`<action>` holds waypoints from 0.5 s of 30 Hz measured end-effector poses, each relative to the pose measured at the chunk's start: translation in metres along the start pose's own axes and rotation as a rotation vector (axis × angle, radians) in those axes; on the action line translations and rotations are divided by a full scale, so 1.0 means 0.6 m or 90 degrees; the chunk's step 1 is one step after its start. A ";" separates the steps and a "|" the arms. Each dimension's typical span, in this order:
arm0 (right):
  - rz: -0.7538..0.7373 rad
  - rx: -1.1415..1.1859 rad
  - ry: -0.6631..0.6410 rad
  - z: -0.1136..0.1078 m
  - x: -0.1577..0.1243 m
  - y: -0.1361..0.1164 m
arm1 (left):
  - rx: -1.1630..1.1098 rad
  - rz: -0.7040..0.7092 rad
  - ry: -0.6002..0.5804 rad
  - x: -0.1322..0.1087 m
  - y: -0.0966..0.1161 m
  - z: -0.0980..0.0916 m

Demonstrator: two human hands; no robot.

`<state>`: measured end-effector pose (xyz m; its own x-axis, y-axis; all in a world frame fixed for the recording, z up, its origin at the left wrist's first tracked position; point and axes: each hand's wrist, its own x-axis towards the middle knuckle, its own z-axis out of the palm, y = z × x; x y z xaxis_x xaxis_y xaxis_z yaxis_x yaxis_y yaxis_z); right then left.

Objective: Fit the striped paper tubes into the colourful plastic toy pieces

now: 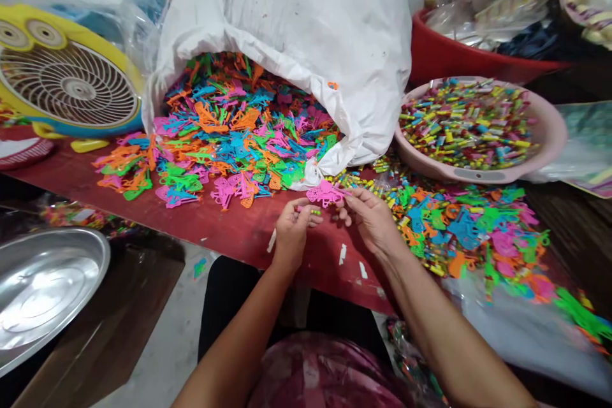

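Pinching grips on both hands: the right hand [373, 222] grasps a pink plastic mesh piece [322, 192] between thumb and fingers, and the left hand [292, 233] holds a small yellow-green plastic piece [312, 211], both above a red table [229, 236]. At 12 o'clock, multicoloured plastic shapes [239, 134] spill from a white sack [287, 25]; at 2 o'clock stands a pink basin [478, 174] of striped tubes [468, 124].

Plastic pieces [229, 140] spilling from woven sack [287, 32] onto table [210, 233], mid-frame; more pieces right, in front of basin [478, 172] of small tubes [468, 127]. Tub [473, 57] behind basin, upper right. Fan [67, 83] upper left, beside sack; steel tray [43, 293] lower left, below table edge.
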<state>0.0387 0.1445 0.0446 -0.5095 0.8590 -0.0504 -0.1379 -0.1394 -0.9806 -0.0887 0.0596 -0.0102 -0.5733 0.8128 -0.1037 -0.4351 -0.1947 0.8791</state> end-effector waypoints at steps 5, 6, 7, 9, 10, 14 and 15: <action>-0.023 -0.173 -0.067 -0.006 -0.034 0.013 | -0.022 -0.042 0.013 0.006 0.013 0.006; -0.030 -0.221 -0.081 -0.008 -0.039 0.014 | -0.016 -0.053 0.011 0.008 0.015 0.006; -0.040 -0.265 -0.098 -0.010 -0.044 0.013 | -0.005 -0.064 0.004 0.009 0.017 0.005; -0.071 -0.346 -0.147 -0.018 -0.047 0.005 | 0.024 -0.077 -0.020 0.010 0.020 0.001; -0.091 -0.384 -0.169 -0.023 -0.044 -0.002 | 0.042 -0.075 -0.034 0.009 0.022 -0.001; -0.160 -0.495 -0.199 -0.045 -0.013 -0.048 | 0.219 0.009 -0.132 0.003 0.034 -0.001; -0.153 -0.513 -0.234 -0.048 -0.003 -0.060 | 0.297 0.057 -0.167 0.001 0.038 0.002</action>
<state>0.0687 0.1622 0.0744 -0.8012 0.5899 0.1002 0.2882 0.5272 -0.7994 -0.0983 0.0563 0.0105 -0.3759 0.9254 0.0486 -0.0039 -0.0541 0.9985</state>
